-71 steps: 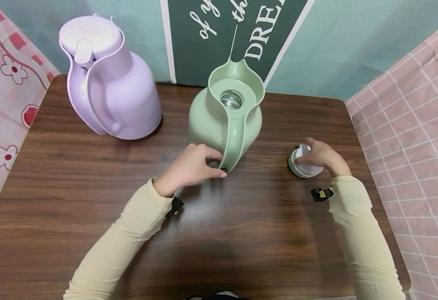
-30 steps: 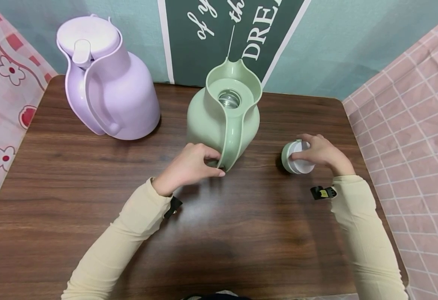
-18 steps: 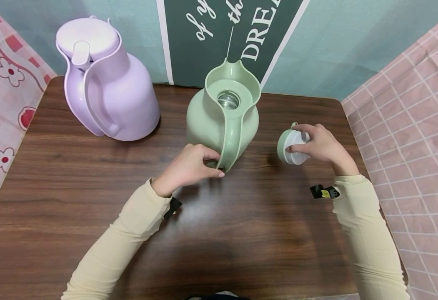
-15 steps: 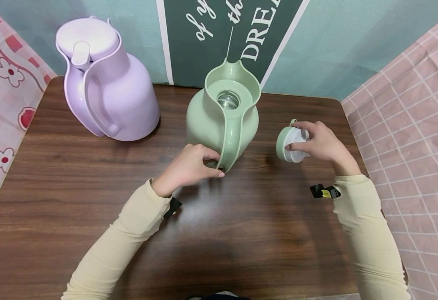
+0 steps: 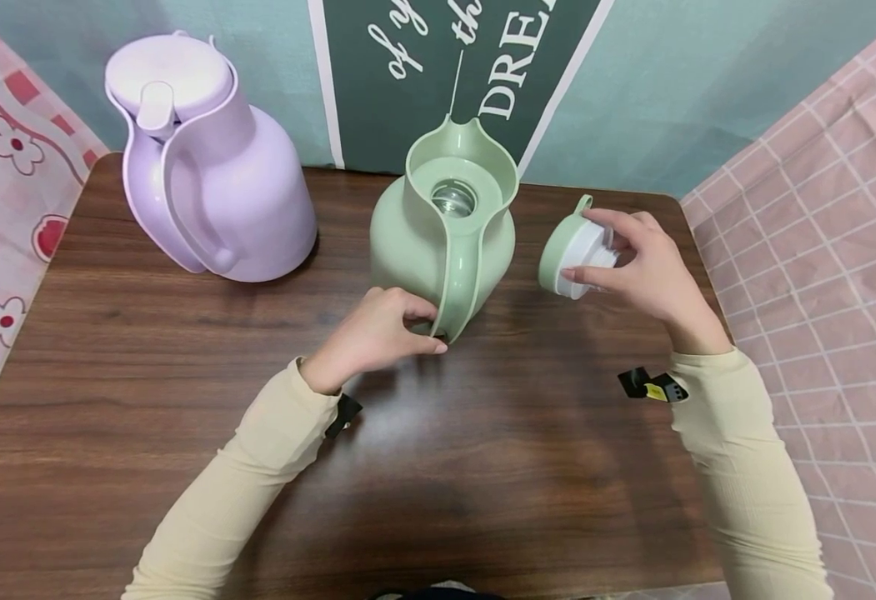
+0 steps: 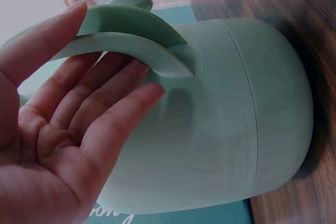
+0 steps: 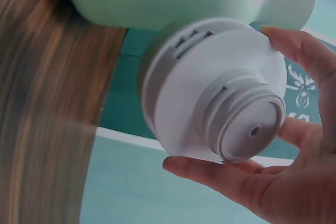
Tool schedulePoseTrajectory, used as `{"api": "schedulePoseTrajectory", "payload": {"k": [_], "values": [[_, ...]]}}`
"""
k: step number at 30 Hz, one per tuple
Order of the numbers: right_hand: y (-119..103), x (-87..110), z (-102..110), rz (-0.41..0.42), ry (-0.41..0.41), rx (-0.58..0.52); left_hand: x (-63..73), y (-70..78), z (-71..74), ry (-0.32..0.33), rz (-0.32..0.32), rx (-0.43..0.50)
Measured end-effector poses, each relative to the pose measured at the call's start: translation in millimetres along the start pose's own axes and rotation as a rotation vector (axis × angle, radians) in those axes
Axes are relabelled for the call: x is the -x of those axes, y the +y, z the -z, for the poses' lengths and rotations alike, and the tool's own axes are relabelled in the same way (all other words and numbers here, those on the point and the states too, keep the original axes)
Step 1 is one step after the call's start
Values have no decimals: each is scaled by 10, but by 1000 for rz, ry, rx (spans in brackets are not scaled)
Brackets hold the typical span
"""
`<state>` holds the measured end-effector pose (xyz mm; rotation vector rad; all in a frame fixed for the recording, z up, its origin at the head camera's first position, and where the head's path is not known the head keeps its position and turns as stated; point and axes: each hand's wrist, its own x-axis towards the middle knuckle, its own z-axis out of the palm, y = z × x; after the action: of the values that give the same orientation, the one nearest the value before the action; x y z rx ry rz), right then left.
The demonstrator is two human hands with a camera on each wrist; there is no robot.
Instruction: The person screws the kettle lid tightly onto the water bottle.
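Observation:
A light green vacuum jug stands upright on the wooden table, its round glass-lined mouth uncovered. My left hand holds the lower part of its handle, with the thumb on one side; in the left wrist view several fingers pass behind the handle. Right of the jug, my right hand grips the jug's stopper lid by its edge, above the table. That lid is tilted on its side, green top towards the jug. In the right wrist view its white threaded plug faces the palm.
A lilac vacuum jug with its lid on stands at the back left. Behind the table hangs a blue-green cloth with a dark lettered panel. A pink tile-patterned wall borders the right side.
My right hand has lifted the lid off the table, moving it up and slightly left while tipping it onto its side. The left hand stays on the green jug's handle.

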<state>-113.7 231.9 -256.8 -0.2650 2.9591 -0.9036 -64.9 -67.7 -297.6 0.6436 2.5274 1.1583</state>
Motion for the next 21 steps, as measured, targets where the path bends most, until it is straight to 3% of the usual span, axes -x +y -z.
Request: {"api": "schedulePoseTrajectory", "payload": {"k": [6, 15, 21], "values": [[-229, 23, 108, 16, 72, -53, -4, -14, -6, -1, -3, 2], [-557, -10, 381, 13, 53, -98, 1, -20, 1, -3, 2, 9], [-788, -75, 575, 32, 81, -141, 2, -16, 6, 1, 0, 11]]}}
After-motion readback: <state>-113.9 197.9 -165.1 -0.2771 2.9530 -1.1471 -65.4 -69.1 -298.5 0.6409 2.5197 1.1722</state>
